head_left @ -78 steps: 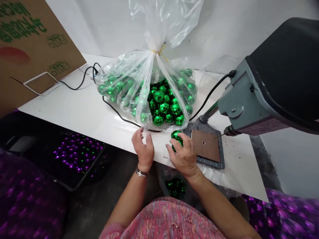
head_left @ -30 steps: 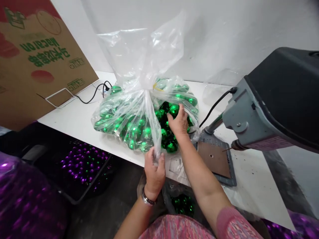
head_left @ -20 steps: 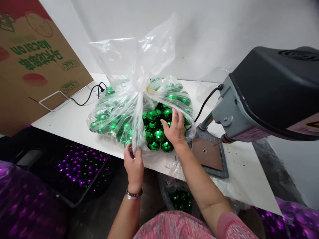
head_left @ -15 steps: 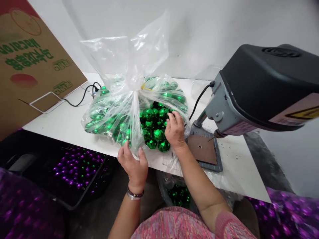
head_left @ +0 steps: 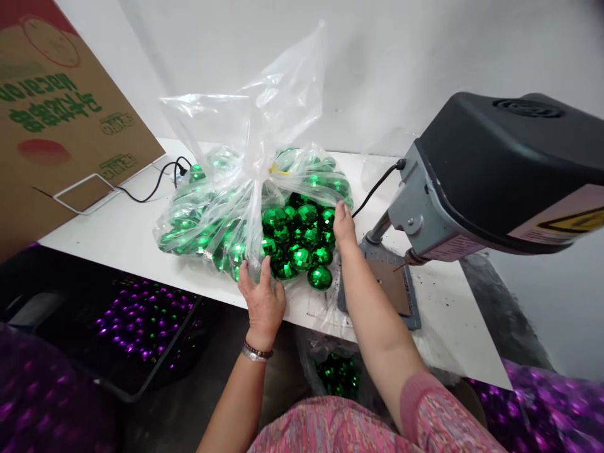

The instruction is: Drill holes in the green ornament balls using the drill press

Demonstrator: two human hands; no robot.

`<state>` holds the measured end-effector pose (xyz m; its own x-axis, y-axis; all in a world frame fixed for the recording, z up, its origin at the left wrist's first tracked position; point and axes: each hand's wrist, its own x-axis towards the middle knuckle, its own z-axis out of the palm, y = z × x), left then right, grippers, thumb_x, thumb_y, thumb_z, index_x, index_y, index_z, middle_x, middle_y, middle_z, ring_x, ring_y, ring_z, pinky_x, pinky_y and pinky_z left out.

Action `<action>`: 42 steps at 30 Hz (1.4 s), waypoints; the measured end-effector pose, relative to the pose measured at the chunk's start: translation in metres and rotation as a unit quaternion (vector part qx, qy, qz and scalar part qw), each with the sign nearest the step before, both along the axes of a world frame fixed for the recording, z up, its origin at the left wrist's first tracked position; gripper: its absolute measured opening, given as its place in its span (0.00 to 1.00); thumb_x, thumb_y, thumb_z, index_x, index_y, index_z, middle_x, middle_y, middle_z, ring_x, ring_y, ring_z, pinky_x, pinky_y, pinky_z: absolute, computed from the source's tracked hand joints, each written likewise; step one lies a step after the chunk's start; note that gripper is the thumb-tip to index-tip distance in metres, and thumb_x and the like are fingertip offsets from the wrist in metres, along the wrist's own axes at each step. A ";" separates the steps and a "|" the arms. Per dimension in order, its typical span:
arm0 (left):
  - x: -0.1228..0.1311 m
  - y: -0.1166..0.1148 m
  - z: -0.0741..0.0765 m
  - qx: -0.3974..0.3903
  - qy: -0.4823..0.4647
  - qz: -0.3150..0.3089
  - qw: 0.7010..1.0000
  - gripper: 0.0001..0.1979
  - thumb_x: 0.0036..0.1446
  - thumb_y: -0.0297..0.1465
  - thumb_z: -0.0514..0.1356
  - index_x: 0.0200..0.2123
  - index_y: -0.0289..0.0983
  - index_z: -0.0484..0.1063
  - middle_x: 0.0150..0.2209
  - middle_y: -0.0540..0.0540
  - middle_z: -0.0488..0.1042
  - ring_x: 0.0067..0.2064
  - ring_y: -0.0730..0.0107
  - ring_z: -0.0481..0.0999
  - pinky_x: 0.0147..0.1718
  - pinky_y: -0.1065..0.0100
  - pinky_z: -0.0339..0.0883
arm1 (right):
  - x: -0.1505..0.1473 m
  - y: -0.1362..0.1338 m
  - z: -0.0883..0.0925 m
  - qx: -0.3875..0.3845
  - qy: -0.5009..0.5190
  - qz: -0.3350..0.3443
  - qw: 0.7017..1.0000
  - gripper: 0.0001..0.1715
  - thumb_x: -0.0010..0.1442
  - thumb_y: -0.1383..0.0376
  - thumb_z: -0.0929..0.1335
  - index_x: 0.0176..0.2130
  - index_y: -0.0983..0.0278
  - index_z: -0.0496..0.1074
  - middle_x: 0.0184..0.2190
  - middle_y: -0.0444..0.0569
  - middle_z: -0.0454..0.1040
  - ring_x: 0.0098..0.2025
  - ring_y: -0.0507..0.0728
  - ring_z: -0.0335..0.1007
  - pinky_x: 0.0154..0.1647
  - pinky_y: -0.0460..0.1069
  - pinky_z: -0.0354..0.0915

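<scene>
A heap of shiny faceted green balls (head_left: 298,242) lies on the white table (head_left: 453,321), bare at the middle where the clear plastic bag (head_left: 278,94) is drawn aside. The bag's gathered neck is bound with a yellow tie (head_left: 278,168). My left hand (head_left: 262,303) rests spread at the heap's front edge, its fingertips on the plastic. At the heap's right side, my right hand (head_left: 344,226) touches the bag's edge, seen side-on. One green ball (head_left: 319,277) sits in front, nearest my right forearm.
On the right stands a drill press (head_left: 491,182) with its metal base plate (head_left: 391,289). A cardboard sheet (head_left: 61,107) and black cable (head_left: 151,182) lie to the left. Below the table are a crate of purple balls (head_left: 146,327) and a bag of green balls (head_left: 338,374).
The bag's front plastic has slid left, baring more balls. My right hand has moved up to the heap's far right side, and my left hand has moved right along the front.
</scene>
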<state>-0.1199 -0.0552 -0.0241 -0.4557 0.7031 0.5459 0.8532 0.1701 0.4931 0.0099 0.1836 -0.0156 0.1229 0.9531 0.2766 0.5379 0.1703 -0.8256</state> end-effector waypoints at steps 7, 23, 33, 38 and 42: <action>0.029 0.008 -0.018 0.012 0.001 -0.036 0.999 0.28 0.54 0.18 0.54 0.59 0.36 0.71 0.65 0.31 0.58 0.69 0.47 0.56 0.63 0.43 0.58 | 0.010 0.004 0.002 0.037 -0.007 0.018 0.999 0.40 0.68 0.44 0.50 0.57 0.67 0.69 0.55 0.60 0.73 0.59 0.58 0.69 0.61 0.56 0.66; 0.064 -0.019 -0.023 -0.044 0.071 -0.225 0.971 0.23 0.59 0.25 0.59 0.58 0.37 0.68 0.56 0.31 0.67 0.55 0.52 0.72 0.49 0.51 0.73 | 0.027 -0.134 -0.001 0.059 -0.149 0.128 0.979 0.27 0.67 0.53 0.60 0.52 0.67 0.75 0.53 0.61 0.74 0.56 0.61 0.69 0.61 0.58 0.66; 0.058 0.030 0.029 0.080 0.035 -0.161 0.983 0.28 0.59 0.31 0.62 0.61 0.34 0.61 0.56 0.32 0.70 0.57 0.51 0.72 0.53 0.53 0.70 | 0.053 -0.113 -0.006 0.099 -0.061 0.109 0.987 0.28 0.67 0.51 0.58 0.45 0.66 0.77 0.44 0.59 0.79 0.49 0.60 0.74 0.55 0.58 0.71; 0.055 0.073 0.037 -0.104 0.050 -0.084 0.990 0.26 0.55 0.31 0.65 0.57 0.35 0.68 0.57 0.29 0.70 0.52 0.46 0.75 0.49 0.49 0.71 | 0.053 -0.129 -0.005 0.114 -0.036 0.109 0.987 0.28 0.68 0.52 0.57 0.53 0.66 0.73 0.49 0.60 0.77 0.53 0.59 0.73 0.57 0.58 0.70; 0.045 0.054 0.043 0.012 0.035 -0.129 0.991 0.20 0.64 0.33 0.57 0.57 0.33 0.69 0.58 0.30 0.69 0.59 0.52 0.71 0.55 0.53 0.68 | 0.051 -0.141 -0.004 0.113 -0.062 0.127 0.983 0.31 0.69 0.51 0.55 0.56 0.66 0.71 0.53 0.60 0.74 0.58 0.58 0.71 0.61 0.58 0.68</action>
<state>-0.0746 -0.0011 0.0192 -0.2223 0.7782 0.5874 0.8988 -0.0698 0.4327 0.0614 0.0426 -0.0195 -0.1598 0.8608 0.4833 0.5482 0.4845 -0.6817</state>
